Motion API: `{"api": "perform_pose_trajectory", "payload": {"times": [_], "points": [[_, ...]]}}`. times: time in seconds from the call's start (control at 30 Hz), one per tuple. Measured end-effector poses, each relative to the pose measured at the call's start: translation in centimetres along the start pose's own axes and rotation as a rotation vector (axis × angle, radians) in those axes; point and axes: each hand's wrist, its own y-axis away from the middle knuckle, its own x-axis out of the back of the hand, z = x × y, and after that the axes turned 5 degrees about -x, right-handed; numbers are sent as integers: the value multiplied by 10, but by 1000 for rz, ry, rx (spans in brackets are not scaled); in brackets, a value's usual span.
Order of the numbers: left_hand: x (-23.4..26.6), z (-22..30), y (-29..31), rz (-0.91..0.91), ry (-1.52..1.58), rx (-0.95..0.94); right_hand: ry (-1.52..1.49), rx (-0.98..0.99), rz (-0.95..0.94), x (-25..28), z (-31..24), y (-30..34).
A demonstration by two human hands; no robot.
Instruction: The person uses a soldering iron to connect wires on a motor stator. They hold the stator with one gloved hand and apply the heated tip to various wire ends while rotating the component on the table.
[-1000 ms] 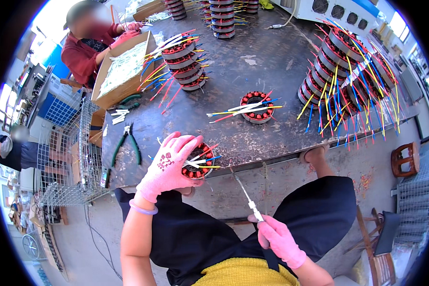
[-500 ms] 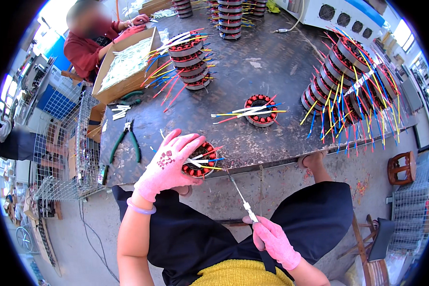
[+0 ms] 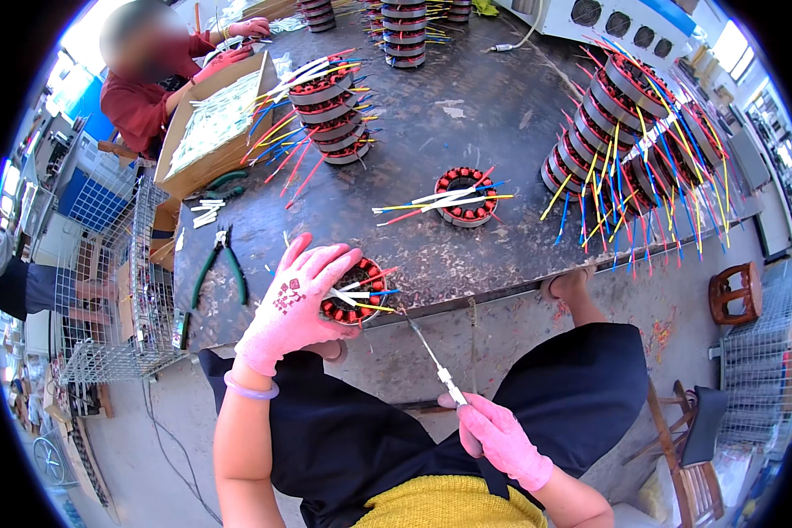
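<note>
My left hand (image 3: 296, 302), in a pink glove, is closed around a motor stator (image 3: 376, 289) at the table's front edge. This ring has red windings, white sleeves and red, blue and yellow leads pointing right. My right hand (image 3: 499, 437), also gloved in pink, grips a slim tool (image 3: 432, 361) with a long metal shaft and a white collar, perhaps a soldering iron. Its tip is close to the end of the yellow lead; I cannot tell whether they touch. Farther back, a second stator (image 3: 466, 198) lies flat with its leads spread left and right.
Green-handled pliers (image 3: 219, 266) and short white sleeves (image 3: 207, 212) lie left of my left hand. Stacked stators (image 3: 330, 114) stand behind, and a larger group (image 3: 629, 132) at right. A cardboard box (image 3: 253, 104) sits before a person in red (image 3: 136, 110). A stool (image 3: 736, 296) is at right.
The whole view has shifted slightly, so everything sits a little farther left. Both hands keep their grips, and the tool's tip stays near the yellow lead.
</note>
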Motion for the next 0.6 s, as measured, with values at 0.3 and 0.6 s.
{"api": "perform_pose_trajectory", "payload": {"times": [0.3, 0.6], "points": [[-2, -2, 2, 16, 0, 3, 13, -21, 9, -7, -8, 2], [-2, -4, 2, 0, 12, -5, 38, 12, -22, -5, -10, 4]]}}
